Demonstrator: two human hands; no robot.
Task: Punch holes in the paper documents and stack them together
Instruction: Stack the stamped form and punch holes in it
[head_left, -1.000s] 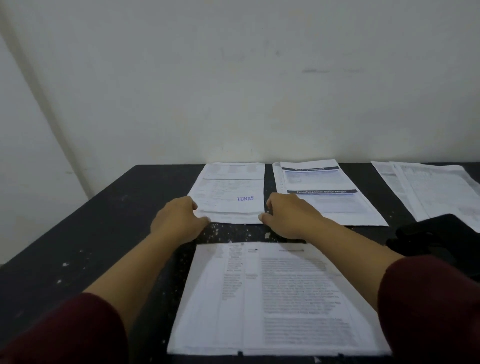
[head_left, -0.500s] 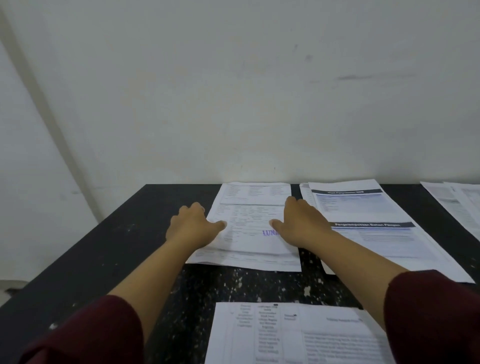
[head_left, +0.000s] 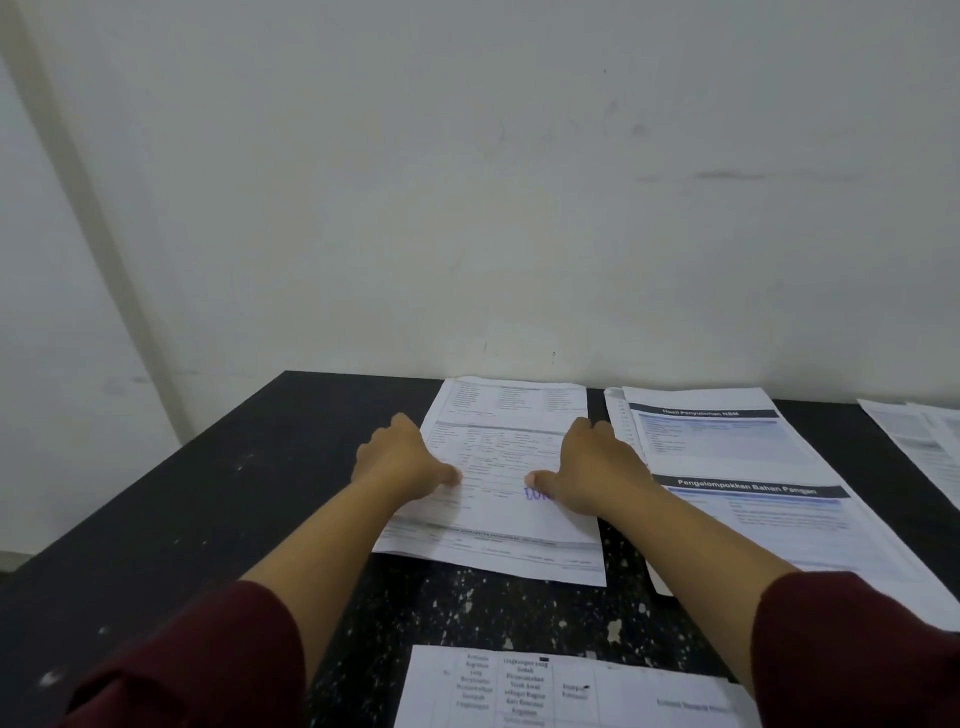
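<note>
Dim, flat, greenish-grey light with no clear source and no glare. Soft, faint shadows lie under each hand (head_left: 405, 460) on the dark surface (head_left: 218, 499). Print beside the hands is slightly blurred; wide-angle bending shows toward the edges.

A second ago both hands sat at the near edge of the stamped form (head_left: 511, 483), fingers curled at its bottom corners. Now the left hand (head_left: 400, 460) and right hand (head_left: 597, 467) lie further up, at mid-sheet — one on each side edge, thumbs pointing inward over the print, the right thumb covering part of the purple stamp. The view has tilted up too — the table document (head_left: 571, 688) at the bottom of the frame shows only its top strip.
</note>
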